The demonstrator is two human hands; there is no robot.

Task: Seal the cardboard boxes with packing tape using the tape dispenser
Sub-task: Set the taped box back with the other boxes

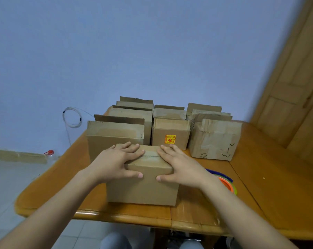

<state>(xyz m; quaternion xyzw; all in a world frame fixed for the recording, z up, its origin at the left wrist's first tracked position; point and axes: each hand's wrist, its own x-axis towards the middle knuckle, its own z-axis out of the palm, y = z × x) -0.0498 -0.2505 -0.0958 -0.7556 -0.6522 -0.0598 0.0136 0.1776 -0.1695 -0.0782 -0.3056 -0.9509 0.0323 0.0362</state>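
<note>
the left hand (pixel 116 160) and right hand (pixel 184 166) are bare, with short, plain fingernails (pixel 140 175). both forearms (pixel 62 203) are uncovered up to the frame edge. pale blue-grey trousers (pixel 114 241) cover the knees.

1. Looks like a plain room in a home.
2. Shows a bare blue painted wall (pixel 116 51) with a loose white cable coil (pixel 72 116) hanging on it.
3. Has a pale tiled floor (pixel 4 186) and panelled wooden doors (pixel 296 87) at right.
4. Holds a rounded wooden surface (pixel 269 177) crowded with worn, tape-marked cardboard boxes (pixel 215 139).
</note>
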